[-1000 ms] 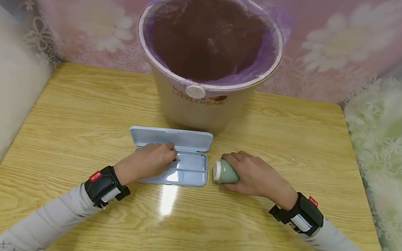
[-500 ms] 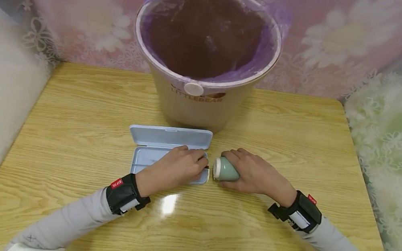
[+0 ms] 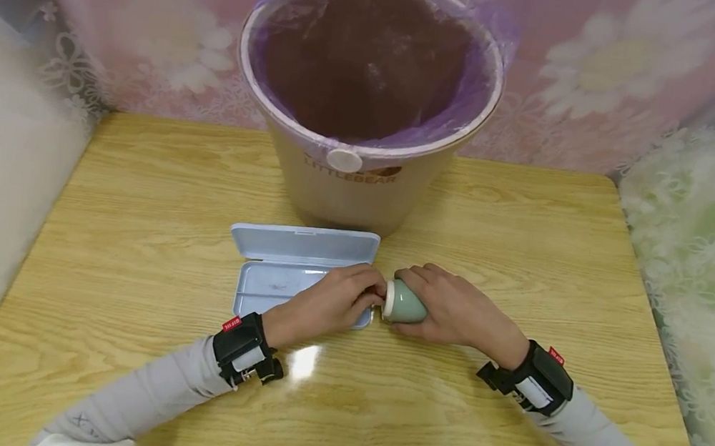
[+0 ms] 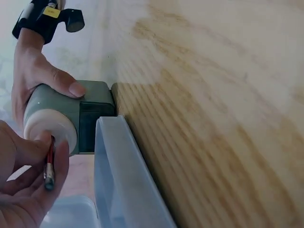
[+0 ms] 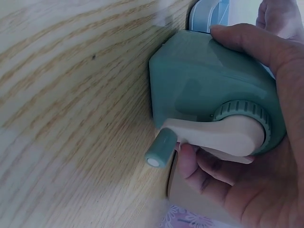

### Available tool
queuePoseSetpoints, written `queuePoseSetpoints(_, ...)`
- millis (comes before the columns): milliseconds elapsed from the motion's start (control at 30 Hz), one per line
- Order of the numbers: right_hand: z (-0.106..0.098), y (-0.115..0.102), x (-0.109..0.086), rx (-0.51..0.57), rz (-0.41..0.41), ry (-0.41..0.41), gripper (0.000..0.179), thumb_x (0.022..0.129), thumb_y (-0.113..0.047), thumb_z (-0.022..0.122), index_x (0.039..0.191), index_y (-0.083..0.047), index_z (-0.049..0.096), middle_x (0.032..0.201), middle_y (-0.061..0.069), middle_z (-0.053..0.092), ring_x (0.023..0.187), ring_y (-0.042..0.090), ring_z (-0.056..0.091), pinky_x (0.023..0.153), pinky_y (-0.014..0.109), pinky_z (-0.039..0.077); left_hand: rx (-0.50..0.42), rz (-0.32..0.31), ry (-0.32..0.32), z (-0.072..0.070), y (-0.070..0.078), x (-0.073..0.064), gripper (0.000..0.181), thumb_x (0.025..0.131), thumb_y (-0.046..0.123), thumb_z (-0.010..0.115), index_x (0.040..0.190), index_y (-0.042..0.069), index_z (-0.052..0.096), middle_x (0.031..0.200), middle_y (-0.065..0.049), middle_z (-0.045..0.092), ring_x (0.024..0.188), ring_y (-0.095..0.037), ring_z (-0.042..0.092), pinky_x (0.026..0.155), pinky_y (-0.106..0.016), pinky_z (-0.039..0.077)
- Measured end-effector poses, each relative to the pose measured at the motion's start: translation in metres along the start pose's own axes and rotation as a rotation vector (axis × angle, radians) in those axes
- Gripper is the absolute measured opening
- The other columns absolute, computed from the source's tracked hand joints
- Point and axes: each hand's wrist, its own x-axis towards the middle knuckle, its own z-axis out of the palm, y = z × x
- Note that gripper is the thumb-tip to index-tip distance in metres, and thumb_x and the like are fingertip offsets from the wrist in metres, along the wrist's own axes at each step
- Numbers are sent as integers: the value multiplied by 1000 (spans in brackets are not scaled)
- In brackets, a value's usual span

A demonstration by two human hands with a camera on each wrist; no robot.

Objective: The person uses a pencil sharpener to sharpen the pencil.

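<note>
A green hand-crank pencil sharpener point(image 3: 409, 302) lies on the table, its round white front facing left. My right hand point(image 3: 455, 310) grips its body; in the right wrist view the thumb lies over the top and the white crank arm point(image 5: 221, 135) with its green knob points away from the palm. With thumb and fingers my left hand point(image 3: 340, 294) pinches a short red pencil point(image 4: 49, 164) with a metal ferrule. The pencil's front end is at the sharpener's white face; whether it sits inside is hidden. Under the left hand lies an open light-blue pencil case point(image 3: 271, 281).
Behind the case stands a large beige bin point(image 3: 350, 197) lined with a purple plastic bag. The case's raised lid point(image 3: 303, 245) is close to the bin's foot. Wood-grain table point(image 3: 523, 246) surrounds everything, with flowered curtains at the back and right.
My left hand has moved right, from inside the pencil case to the sharpener's front, bringing the pencil. The right hand and sharpener have stayed in place.
</note>
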Motion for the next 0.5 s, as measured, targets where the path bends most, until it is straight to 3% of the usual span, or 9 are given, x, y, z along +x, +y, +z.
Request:
queuePoseSetpoints(67, -2, 0, -1, 6, 6, -4, 71, 78, -49, 86, 131, -9, 59, 113, 6, 67, 98, 22, 64, 78, 38, 56, -41, -28, -2, 0, -1, 1, 7, 99, 14, 67, 104, 10, 68, 100, 1, 68, 90, -8, 62, 81, -23, 54)
queuePoseSetpoints(267, -2, -2, 1, 68, -4, -31, 70, 81, -44, 85, 133, -7, 57, 117, 11, 65, 99, 24, 63, 78, 37, 56, -1, -112, -92, -16, -5, -11, 15, 98, 23, 70, 105, 9, 70, 90, 4, 66, 79, -5, 58, 73, -23, 51)
queuePoseSetpoints(367, -1, -2, 2, 98, 4, -33, 68, 81, -41, 85, 132, -6, 57, 116, 13, 64, 97, 24, 61, 75, 35, 55, 21, -78, -108, -20, -7, -15, 10, 99, 15, 67, 101, 7, 73, 87, 3, 68, 75, -5, 55, 69, -22, 49)
queuePoseSetpoints(500, 1, -1, 1, 124, 1, -17, 66, 80, -35, 86, 130, -3, 58, 114, 16, 63, 94, 25, 61, 71, 35, 55, 68, 12, -80, -18, -8, -15, 12, 99, 9, 64, 101, 4, 75, 91, 0, 70, 76, -6, 56, 70, -21, 50)
